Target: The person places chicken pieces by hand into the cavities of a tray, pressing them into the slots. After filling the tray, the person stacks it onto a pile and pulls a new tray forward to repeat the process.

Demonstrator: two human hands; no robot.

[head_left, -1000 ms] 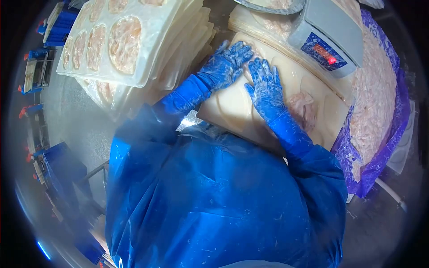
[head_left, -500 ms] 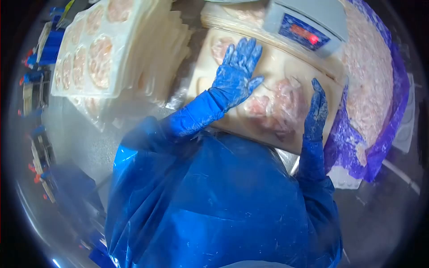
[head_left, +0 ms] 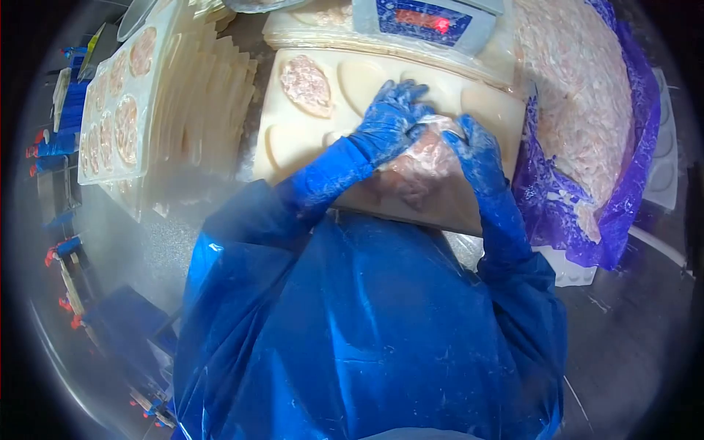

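A pile of pale pink raw meat (head_left: 422, 170) lies on the cream mould tray (head_left: 352, 60) in front of me. At its upper left edge, my left hand (head_left: 392, 123), in a blue glove, has its fingers curled onto the meat. From the other side, my right hand (head_left: 477, 152), also gloved, pinches the meat's upper right edge between thumb and fingers. A whitish strip of the meat stretches between the two hands. One leaf-shaped hollow at the tray's upper left is filled with a flat meat portion (head_left: 306, 86). My left forearm and the meat hide some other hollows.
To the left stands a tall stack of filled mould trays (head_left: 194, 110). A scale with a red display (head_left: 424, 20) sits behind, on more trays. At the right, a large heap of raw meat (head_left: 576, 95) lies on purple plastic sheeting (head_left: 649, 139).
My left hand, spread flat over the tray before, has moved onto the meat and curled. My right hand has come in from the tray's right side to grip the meat. The view has shifted.
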